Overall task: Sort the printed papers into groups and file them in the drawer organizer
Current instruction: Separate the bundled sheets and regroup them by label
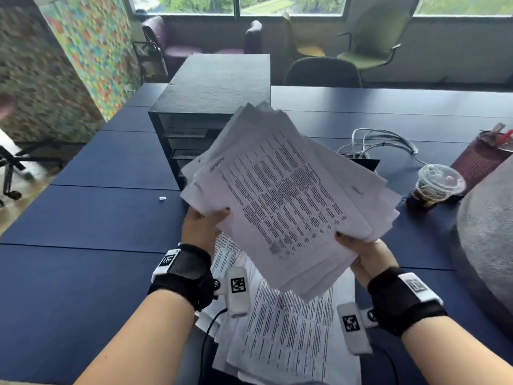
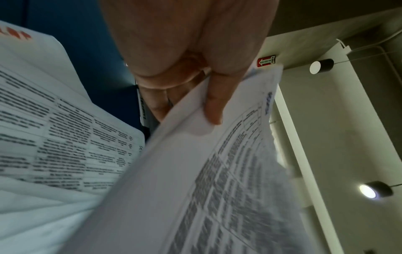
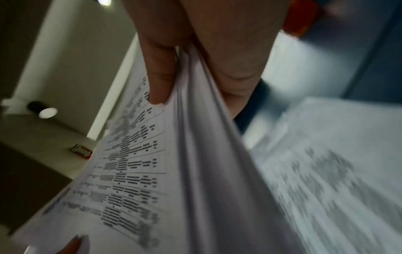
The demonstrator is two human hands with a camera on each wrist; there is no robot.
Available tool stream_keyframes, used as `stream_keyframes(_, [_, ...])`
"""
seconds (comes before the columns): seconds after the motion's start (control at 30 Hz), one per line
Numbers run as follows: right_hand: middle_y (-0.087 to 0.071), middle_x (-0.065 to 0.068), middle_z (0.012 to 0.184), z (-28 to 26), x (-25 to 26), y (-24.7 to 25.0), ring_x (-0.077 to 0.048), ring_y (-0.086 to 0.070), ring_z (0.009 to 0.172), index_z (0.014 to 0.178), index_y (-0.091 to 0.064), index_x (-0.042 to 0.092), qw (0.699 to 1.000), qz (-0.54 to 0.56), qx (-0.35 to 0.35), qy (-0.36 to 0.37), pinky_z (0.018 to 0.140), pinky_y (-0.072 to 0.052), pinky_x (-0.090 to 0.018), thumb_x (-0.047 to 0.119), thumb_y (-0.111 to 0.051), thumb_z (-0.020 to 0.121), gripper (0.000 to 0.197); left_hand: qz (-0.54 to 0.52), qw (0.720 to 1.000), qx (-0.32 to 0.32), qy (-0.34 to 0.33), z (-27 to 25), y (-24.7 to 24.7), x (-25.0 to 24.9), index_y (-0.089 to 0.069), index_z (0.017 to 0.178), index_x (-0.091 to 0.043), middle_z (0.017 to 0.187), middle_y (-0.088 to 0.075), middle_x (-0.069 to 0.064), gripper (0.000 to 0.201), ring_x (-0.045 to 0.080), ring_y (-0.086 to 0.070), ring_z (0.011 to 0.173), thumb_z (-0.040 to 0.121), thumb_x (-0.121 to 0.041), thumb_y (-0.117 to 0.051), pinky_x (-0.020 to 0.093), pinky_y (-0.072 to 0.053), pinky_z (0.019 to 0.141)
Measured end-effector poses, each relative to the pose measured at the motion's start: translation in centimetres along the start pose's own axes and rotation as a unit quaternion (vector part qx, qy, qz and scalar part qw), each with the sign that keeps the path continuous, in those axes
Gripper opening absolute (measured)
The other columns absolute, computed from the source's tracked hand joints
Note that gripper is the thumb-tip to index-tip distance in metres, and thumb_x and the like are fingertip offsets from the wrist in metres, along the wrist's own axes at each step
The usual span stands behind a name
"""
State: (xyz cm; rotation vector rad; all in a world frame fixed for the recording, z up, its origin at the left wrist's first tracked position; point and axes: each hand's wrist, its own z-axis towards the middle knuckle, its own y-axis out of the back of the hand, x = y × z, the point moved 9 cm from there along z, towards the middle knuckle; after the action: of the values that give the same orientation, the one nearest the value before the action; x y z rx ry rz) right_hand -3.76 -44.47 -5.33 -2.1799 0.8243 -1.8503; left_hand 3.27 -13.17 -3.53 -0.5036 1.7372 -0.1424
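A thick, uneven stack of printed papers (image 1: 288,195) is held tilted above the blue table (image 1: 91,218), in front of the black drawer organizer (image 1: 211,107). My left hand (image 1: 204,222) grips the stack's left edge, thumb on top. My right hand (image 1: 361,251) grips its near right corner the same way. The left wrist view shows my thumb (image 2: 214,103) pressed on the top sheet of the stack (image 2: 195,189). The right wrist view shows my thumb (image 3: 159,82) on the printed top sheet and fingers under the stack (image 3: 195,154). More printed papers (image 1: 286,334) lie spread on the table below.
An iced drink in a lidded plastic cup (image 1: 435,187) stands at the right, beside a red mesh pen holder (image 1: 483,157) and white cables (image 1: 383,143). A grey rounded object (image 1: 491,245) fills the right edge. A small white scrap (image 1: 162,198) lies left of the papers. Chairs stand behind the table.
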Motion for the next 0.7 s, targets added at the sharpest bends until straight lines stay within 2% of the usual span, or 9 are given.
stream_keyframes(0.1, [-0.073,-0.005,0.093,0.7,2.9,0.4,-0.023,-0.068,0.088,0.096,-0.067,0.008,0.998,-0.030,-0.002,0.055,0.080,-0.057,-0.036,-0.011,-0.060,0.065,0.037,-0.003,0.999,-0.038,-0.005,0.8,1.8,0.0,-0.062,0.106,-0.014,0.102,-0.070,0.006,0.040,0.026,-0.065,0.091,0.075,0.010,-0.068,0.038,-0.053,0.080])
stream_keyframes(0.17, [-0.074,-0.004,0.088,0.8,4.8,0.1,-0.021,-0.068,0.084,0.083,-0.073,0.009,0.996,-0.047,0.012,0.079,0.078,-0.057,-0.034,-0.012,-0.062,0.063,0.032,0.011,0.999,-0.035,-0.015,1.1,2.6,-0.3,-0.065,0.102,-0.015,0.103,-0.071,0.007,0.040,0.026,-0.065,0.089,0.068,0.003,-0.076,0.039,-0.050,0.081])
stream_keyframes(0.27, [-0.074,-0.002,0.080,0.9,6.7,-0.6,-0.016,-0.069,0.076,0.071,-0.076,0.014,0.993,-0.053,0.034,0.102,0.072,-0.058,-0.031,-0.017,-0.061,0.062,0.036,0.056,0.998,-0.019,-0.027,1.2,3.4,-0.5,-0.070,0.087,-0.013,0.084,-0.074,-0.001,0.030,0.020,-0.066,0.079,0.064,0.005,-0.077,0.035,-0.051,0.080])
stream_keyframes(0.33, [-0.074,-0.001,0.078,0.9,7.0,-0.6,-0.014,-0.069,0.074,0.069,-0.076,0.016,0.990,-0.066,0.043,0.114,0.068,-0.058,-0.029,-0.007,-0.072,0.049,0.031,0.077,0.997,-0.025,-0.018,1.0,4.4,0.1,-0.071,0.086,-0.009,0.078,-0.073,-0.001,0.028,0.020,-0.065,0.076,0.065,0.010,-0.075,0.034,-0.052,0.080])
stream_keyframes(0.43, [-0.074,-0.001,0.080,1.2,5.5,0.4,-0.014,-0.069,0.074,0.075,-0.077,0.016,0.988,-0.105,0.052,0.103,0.066,-0.056,-0.026,0.017,-0.091,0.030,0.047,0.104,0.994,-0.035,-0.017,0.8,6.2,0.9,-0.072,0.081,-0.013,0.074,-0.071,0.001,0.031,0.021,-0.062,0.071,0.061,0.012,-0.075,0.034,-0.049,0.078])
stream_keyframes(0.5, [-0.074,-0.001,0.081,1.2,4.4,0.8,-0.013,-0.068,0.074,0.080,-0.076,0.013,0.983,-0.155,0.057,0.081,0.067,-0.055,-0.023,0.033,-0.095,0.022,0.065,0.127,0.991,-0.045,-0.003,0.9,7.2,1.5,-0.070,0.072,-0.015,0.069,-0.068,-0.001,0.030,0.019,-0.060,0.067,0.063,0.013,-0.074,0.037,-0.049,0.076])
stream_keyframes(0.53, [-0.074,-0.001,0.082,1.2,4.2,0.7,-0.013,-0.068,0.075,0.086,-0.074,0.009,0.978,-0.183,0.062,0.078,0.067,-0.055,-0.022,0.033,-0.095,0.024,0.069,0.163,0.986,-0.044,0.001,1.1,7.4,1.6,-0.070,0.071,-0.015,0.070,-0.069,0.000,0.028,0.020,-0.062,0.068,0.064,0.012,-0.076,0.039,-0.051,0.077])
stream_keyframes(0.63, [-0.074,-0.001,0.089,1.0,4.7,-0.4,-0.013,-0.068,0.080,0.106,-0.064,-0.001,0.965,-0.234,0.078,0.088,0.068,-0.053,-0.021,0.013,-0.085,0.047,0.064,0.311,0.950,-0.003,-0.042,1.3,6.3,0.9,-0.073,0.071,-0.025,0.084,-0.072,0.004,0.024,0.021,-0.065,0.078,0.066,-0.003,-0.083,0.040,-0.053,0.078])
stream_keyframes(0.7, [-0.073,-0.005,0.093,1.1,4.9,-0.3,-0.017,-0.068,0.083,0.105,-0.065,0.002,0.965,-0.235,0.070,0.091,0.070,-0.053,-0.023,0.016,-0.087,0.046,0.064,0.348,0.935,0.018,-0.071,0.9,5.1,0.3,-0.070,0.078,-0.027,0.091,-0.071,0.007,0.023,0.018,-0.063,0.081,0.071,-0.009,-0.081,0.034,-0.051,0.075])
